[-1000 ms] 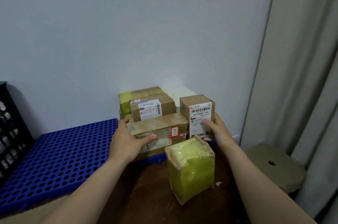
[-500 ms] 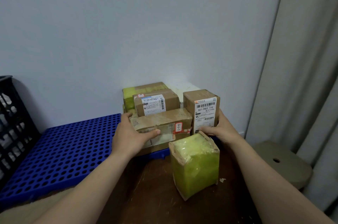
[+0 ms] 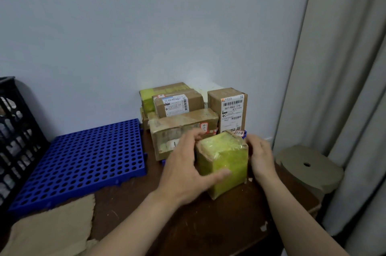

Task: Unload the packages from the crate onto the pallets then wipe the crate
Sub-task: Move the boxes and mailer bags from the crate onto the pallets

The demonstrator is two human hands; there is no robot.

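- My left hand grips the green box from its left. The fingers are curled over its top back edge and my thumb lies across the front face.
- My right hand holds the same box on the other side, fingers curved round its right wall. Their tips go out of sight behind it.
- The green box stands upright between my two sets of fingers, its bottom on the brown surface. It is wrapped in yellow-green tape with bare cardboard at the corners.
- Just beyond my left fingers lies a long box with a red-edged tag, at the front of a stack against the wall.
- A labelled box sits on top of the stack, and a green-taped box shows behind it.
- Beyond my right fingers a tall box stands upright, its barcode label facing me.
- Bits of blue edge show under the stack, close to my fingers on both sides.
- Well left of my left fingers lies a blue perforated pallet with nothing on it.
- Further left stands the black crate, only partly in view.
- Near my left forearm a tan cloth lies on the surface.
- To the right of my right hand is a round stool, with a curtain behind it.
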